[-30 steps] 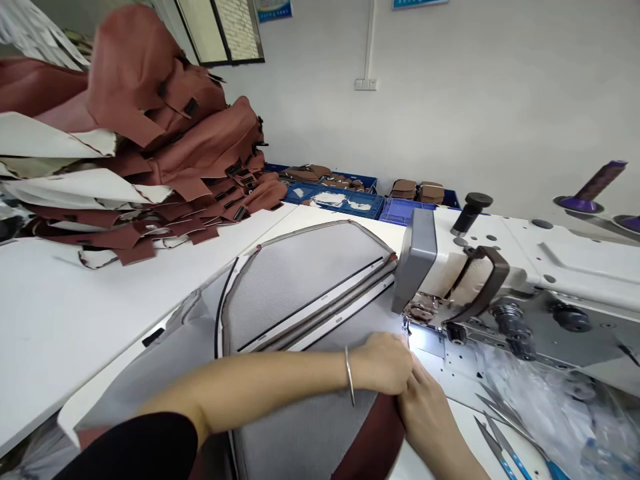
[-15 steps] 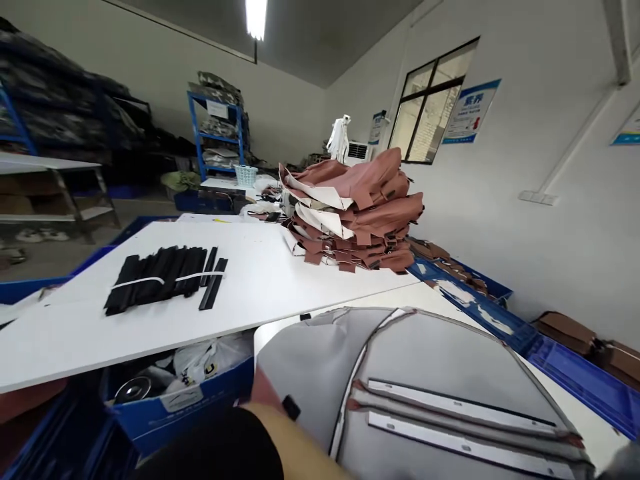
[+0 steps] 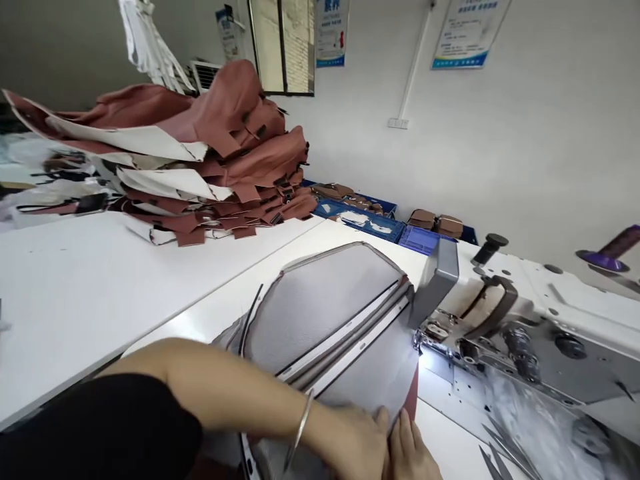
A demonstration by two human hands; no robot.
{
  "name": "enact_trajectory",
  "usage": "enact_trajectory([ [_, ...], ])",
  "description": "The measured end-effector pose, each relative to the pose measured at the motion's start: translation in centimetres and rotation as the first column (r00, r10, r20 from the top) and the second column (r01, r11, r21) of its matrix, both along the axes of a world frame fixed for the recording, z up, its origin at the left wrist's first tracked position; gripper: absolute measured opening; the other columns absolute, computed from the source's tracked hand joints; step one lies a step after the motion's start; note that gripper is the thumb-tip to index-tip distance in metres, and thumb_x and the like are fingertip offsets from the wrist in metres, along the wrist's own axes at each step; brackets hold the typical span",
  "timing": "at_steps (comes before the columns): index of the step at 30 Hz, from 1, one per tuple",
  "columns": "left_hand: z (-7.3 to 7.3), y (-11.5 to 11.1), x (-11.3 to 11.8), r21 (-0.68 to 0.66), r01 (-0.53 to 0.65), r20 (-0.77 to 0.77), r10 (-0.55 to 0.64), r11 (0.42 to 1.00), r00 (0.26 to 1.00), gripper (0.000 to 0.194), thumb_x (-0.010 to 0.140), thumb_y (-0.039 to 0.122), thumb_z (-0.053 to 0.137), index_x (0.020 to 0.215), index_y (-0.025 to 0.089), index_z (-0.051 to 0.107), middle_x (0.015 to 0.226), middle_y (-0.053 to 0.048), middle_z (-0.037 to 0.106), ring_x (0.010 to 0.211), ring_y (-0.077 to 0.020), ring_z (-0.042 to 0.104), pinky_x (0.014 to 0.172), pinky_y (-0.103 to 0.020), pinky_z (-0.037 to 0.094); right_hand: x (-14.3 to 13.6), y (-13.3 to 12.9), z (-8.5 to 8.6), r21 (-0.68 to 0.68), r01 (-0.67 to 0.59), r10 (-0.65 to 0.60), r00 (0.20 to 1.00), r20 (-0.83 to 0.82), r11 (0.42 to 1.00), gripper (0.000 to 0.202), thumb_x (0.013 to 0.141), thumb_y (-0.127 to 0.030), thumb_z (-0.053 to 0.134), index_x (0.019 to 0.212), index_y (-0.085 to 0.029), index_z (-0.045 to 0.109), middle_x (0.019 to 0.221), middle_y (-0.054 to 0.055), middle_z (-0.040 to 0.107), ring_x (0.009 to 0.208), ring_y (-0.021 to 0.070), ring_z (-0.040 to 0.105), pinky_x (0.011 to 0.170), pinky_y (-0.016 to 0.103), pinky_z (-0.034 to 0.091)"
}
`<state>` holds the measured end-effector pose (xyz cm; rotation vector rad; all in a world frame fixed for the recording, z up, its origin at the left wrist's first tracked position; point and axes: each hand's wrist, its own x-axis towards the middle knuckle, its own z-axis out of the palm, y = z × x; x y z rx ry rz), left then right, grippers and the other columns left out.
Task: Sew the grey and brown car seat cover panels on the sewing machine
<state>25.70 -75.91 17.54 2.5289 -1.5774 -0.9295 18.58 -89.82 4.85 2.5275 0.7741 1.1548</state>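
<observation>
A grey-lined bag panel (image 3: 320, 293) with reddish-brown edging lies across the white table, its two pale strips running diagonally. Its right side reaches the sewing machine (image 3: 500, 333), close to the lit needle area. My left hand (image 3: 357, 440), wearing a bangle (image 3: 300, 427) on its wrist, is closed on the near right part of the panel, slightly blurred. Beside it, almost touching, my right hand (image 3: 413, 450) has its fingers bent together on the reddish-brown edge. The undersides of both hands are hidden.
Reddish-brown cut pieces (image 3: 220, 147) are stacked on the white table (image 3: 100, 280) at left. Blue crates (image 3: 420, 239) with brown pieces stand by the wall. Scissors (image 3: 505, 450) and clear plastic (image 3: 535, 407) lie under the machine arm. A purple thread spool (image 3: 607, 257) stands at right.
My view has swung right, bringing the sewing machine into sight. The bag panel now lies turned beside the machine, and both my hands have come into view on its near edge.
</observation>
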Motion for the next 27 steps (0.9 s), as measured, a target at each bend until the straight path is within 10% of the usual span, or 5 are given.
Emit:
enact_trajectory([
  [5, 0.3, 0.5, 0.3, 0.085, 0.097, -0.094, -0.089, 0.992, 0.992, 0.081, 0.077, 0.036, 0.052, 0.143, 0.000, 0.022, 0.143, -0.029, 0.028, 0.111, -0.0362, 0.054, 0.086, -0.042, 0.048, -0.5, 1.8, 0.3, 0.101, 0.005, -0.003, 1.000, -0.024, 0.995, 0.025, 0.073, -0.008, 0.046, 0.086, -0.006, 0.067, 0.082, 0.019, 0.068, 0.074, 0.0306, 0.064, 0.062, 0.040, 0.053],
  [19, 1.2, -2.3, 1.6, 0.157, 0.135, -0.047, -0.129, 0.978, 0.991, 0.080, 0.068, 0.016, 0.051, 0.141, -0.003, 0.023, 0.137, -0.030, 0.037, 0.100, -0.0334, 0.061, 0.076, -0.039, 0.052, -0.4, 1.8, -0.7, 0.272, 0.072, -0.037, 0.990, -0.133, 0.960, 0.032, 0.073, -0.013, 0.050, 0.098, -0.003, 0.067, 0.099, 0.024, 0.065, 0.101, 0.0363, 0.057, 0.077, 0.047, 0.053],
  [27, 1.3, -4.0, 2.8, 0.167, 0.102, -0.037, -0.098, 0.981, 0.995, 0.079, 0.072, 0.019, 0.047, 0.142, -0.005, 0.020, 0.126, -0.028, 0.050, 0.094, -0.0321, 0.063, 0.075, -0.038, 0.053, 0.7, 1.8, 2.2, 0.345, 0.069, -0.035, 0.994, -0.104, 0.936, 0.032, 0.073, -0.012, 0.046, 0.092, 0.002, 0.067, 0.094, 0.028, 0.064, 0.111, 0.0383, 0.051, 0.075, 0.044, 0.056],
])
